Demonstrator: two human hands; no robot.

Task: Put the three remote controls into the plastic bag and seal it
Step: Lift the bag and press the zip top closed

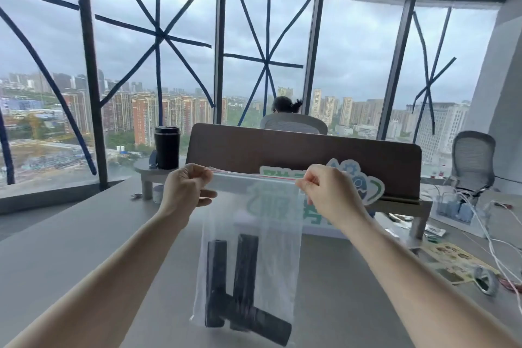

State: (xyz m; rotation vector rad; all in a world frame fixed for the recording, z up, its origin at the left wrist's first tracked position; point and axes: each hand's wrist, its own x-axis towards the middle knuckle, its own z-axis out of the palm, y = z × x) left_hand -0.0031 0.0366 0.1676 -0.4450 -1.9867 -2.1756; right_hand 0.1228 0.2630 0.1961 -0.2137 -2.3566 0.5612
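A clear plastic bag (pixel 271 234) with a red-lined zip strip hangs in the air above the grey table (pixel 70 248). My left hand (pixel 185 188) pinches the strip's left end. My right hand (pixel 330 192) pinches it at the right end. Between the hands the strip is stretched level. Three black remote controls lie at the bag's bottom: one upright at the left (pixel 216 285), one upright in the middle (pixel 245 271), one lying slanted across the bottom right (pixel 265 328).
A brown desk divider (pixel 282 150) stands behind the bag, with a green-and-blue sign (pixel 364 183) leaning on it. A black cup (pixel 166 147) sits on a small stand at left. Cables, a tape roll (pixel 484 281) and papers lie at right. A person sits beyond the divider.
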